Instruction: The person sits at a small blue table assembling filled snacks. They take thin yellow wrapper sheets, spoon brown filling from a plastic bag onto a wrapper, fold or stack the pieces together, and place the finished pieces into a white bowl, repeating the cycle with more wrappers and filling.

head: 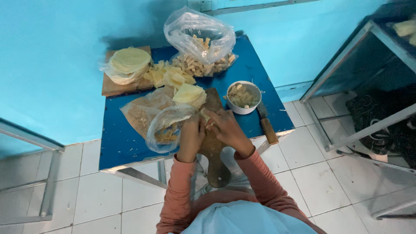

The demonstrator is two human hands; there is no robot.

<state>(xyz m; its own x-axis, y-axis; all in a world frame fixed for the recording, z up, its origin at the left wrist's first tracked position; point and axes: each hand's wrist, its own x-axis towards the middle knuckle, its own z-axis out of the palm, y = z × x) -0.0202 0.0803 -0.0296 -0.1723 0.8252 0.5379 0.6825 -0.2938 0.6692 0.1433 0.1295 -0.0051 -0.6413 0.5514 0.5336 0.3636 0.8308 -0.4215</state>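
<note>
Presently working a small pale wrapper (207, 118) with both hands, left hand (192, 132) and right hand (225, 126) fingers pinched closed on it over the wooden board (213, 151), filling bowl (244, 97) beside.

From my feed the light is soft and cool, tinted by the turquoise wall (47, 65) — a dark shadow falls on it just behind the plastic bag (200, 32). Glare glints off that bag. The right side under the metal frame (346, 56) is dim — edges bend with wide-angle distortion, detail slightly soft.
</note>
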